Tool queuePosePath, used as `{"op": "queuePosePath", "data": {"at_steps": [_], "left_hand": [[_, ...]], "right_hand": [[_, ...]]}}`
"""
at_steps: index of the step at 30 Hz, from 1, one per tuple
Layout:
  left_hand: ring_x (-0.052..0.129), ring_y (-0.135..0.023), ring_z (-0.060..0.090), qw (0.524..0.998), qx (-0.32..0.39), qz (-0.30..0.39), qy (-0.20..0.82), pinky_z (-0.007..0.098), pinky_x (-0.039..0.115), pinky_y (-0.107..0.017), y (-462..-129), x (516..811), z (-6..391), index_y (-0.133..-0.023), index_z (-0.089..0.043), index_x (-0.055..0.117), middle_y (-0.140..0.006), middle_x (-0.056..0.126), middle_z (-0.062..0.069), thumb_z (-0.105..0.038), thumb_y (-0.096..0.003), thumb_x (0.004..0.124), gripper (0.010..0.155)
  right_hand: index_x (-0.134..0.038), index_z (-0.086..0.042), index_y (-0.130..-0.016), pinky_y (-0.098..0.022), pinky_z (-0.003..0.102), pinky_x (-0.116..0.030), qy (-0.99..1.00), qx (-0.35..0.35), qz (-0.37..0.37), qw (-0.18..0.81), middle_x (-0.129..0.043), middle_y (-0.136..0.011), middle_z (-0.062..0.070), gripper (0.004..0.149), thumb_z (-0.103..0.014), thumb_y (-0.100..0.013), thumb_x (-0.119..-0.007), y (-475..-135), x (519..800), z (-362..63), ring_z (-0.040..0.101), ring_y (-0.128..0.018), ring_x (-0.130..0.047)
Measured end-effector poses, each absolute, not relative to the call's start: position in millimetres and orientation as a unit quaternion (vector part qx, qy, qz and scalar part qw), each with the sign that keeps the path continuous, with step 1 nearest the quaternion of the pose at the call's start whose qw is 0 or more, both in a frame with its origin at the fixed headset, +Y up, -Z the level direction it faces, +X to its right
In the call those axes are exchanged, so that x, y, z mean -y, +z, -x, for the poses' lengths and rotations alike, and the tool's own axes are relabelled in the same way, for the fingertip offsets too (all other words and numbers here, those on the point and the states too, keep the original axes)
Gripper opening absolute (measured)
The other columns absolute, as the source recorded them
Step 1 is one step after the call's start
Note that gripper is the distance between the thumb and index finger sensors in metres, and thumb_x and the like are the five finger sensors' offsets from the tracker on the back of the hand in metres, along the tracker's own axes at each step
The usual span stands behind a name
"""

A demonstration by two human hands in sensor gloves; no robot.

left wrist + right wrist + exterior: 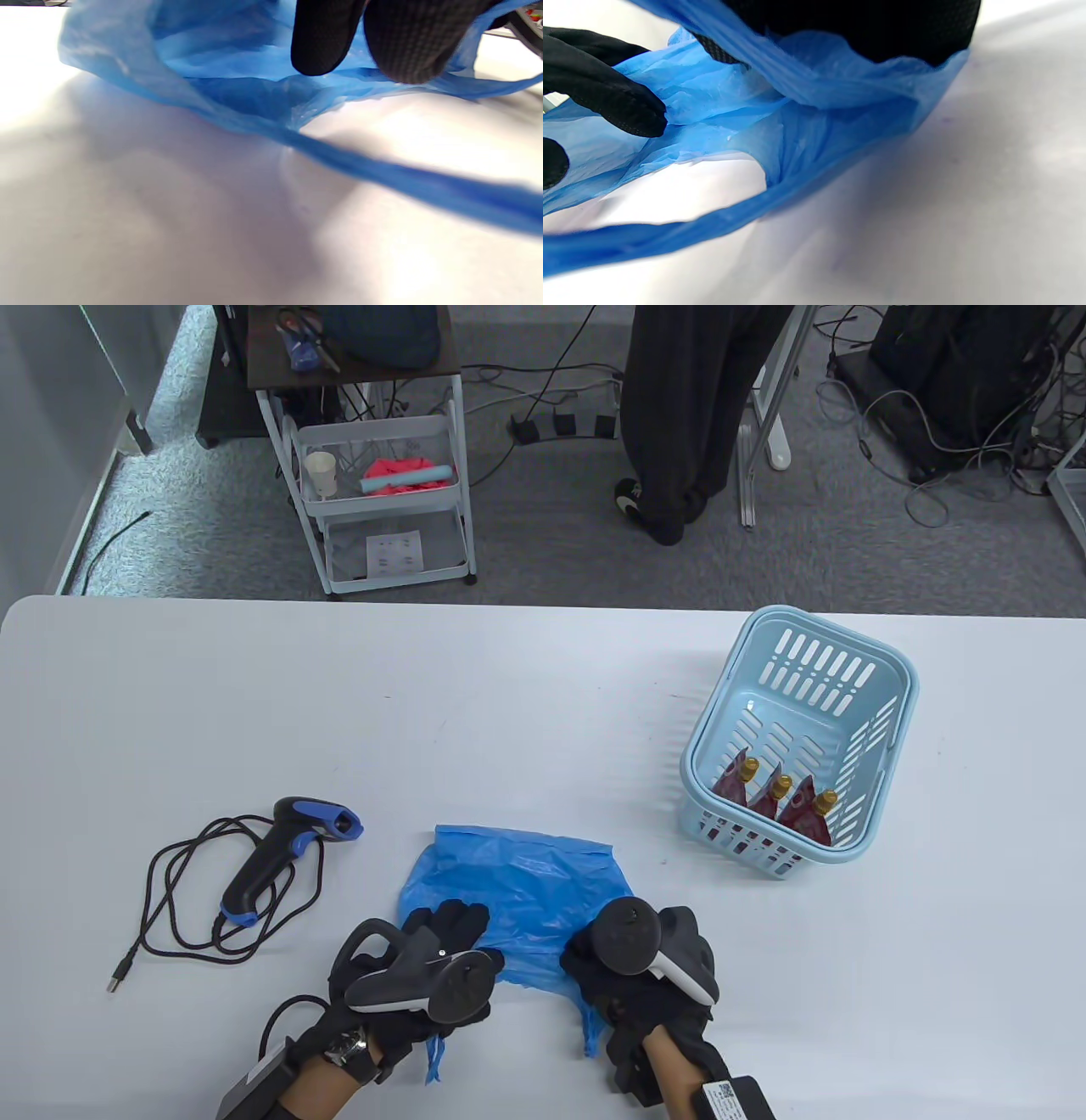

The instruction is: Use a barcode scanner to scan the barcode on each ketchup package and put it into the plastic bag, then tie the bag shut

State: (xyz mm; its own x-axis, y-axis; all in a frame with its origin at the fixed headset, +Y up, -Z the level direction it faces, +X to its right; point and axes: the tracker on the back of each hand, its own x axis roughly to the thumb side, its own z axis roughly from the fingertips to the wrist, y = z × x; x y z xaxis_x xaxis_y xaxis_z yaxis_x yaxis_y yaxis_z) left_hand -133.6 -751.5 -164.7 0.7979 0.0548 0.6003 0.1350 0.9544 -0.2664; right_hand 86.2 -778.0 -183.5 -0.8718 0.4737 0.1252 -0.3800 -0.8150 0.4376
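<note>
Both hands at the blue plastic bag's near edge

The left hand [441, 950] fingers [324, 38] pinch the plastic bag [517, 891]; the right hand [640, 976] fingers [865, 25] grip a fold of it, plain only in the wrist views. The table view alone shows the barcode scanner [284, 853] lying left of the fingers on the desk [424, 712], and three ketchup packages [776, 802] upright in the basket [891, 687], well apart to the right.

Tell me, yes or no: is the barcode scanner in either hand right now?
No. The barcode scanner lies on the table, while the left hand and right hand are at the plastic bag.
</note>
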Motion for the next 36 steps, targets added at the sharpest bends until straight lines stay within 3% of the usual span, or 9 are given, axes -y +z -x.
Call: {"op": "queuePosePath", "data": {"at_steps": [24,30,36], "left_hand": [[0.071,-0.103,0.041,0.952,0.262,0.154,0.015,0.060,0.065,-0.072,-179,748,160,-0.102,-0.023,0.072,-0.109,0.065,0.004,-0.050,-0.0441,0.083,0.065],[0.074,-0.100,0.041,0.952,0.269,0.140,0.038,0.059,0.067,-0.071,-178,743,159,-0.100,-0.021,0.074,-0.106,0.068,0.005,-0.049,-0.0439,0.083,0.063],[0.079,-0.094,0.041,0.954,0.266,0.132,0.046,0.058,0.069,-0.070,-179,744,159,-0.097,-0.019,0.075,-0.101,0.071,0.006,-0.049,-0.0437,0.083,0.061]], "right_hand": [[-0.079,-0.012,-0.084,-0.063,0.056,-0.064,0.938,-0.206,-0.117,0.254,-0.071,-0.096,0.015,0.038,-0.036,-0.056,-0.070,-185,775,-96,0.039,-0.080,-0.072],[-0.074,-0.013,-0.092,-0.063,0.059,-0.064,0.929,-0.207,-0.121,0.281,-0.073,-0.096,0.018,0.044,-0.038,-0.056,-0.071,-183,768,-106,0.043,-0.081,-0.073],[-0.073,-0.013,-0.093,-0.062,0.059,-0.064,0.933,-0.158,-0.127,0.298,-0.074,-0.096,0.018,0.044,-0.036,-0.055,-0.073,-178,749,-116,0.044,-0.081,-0.074]]}}
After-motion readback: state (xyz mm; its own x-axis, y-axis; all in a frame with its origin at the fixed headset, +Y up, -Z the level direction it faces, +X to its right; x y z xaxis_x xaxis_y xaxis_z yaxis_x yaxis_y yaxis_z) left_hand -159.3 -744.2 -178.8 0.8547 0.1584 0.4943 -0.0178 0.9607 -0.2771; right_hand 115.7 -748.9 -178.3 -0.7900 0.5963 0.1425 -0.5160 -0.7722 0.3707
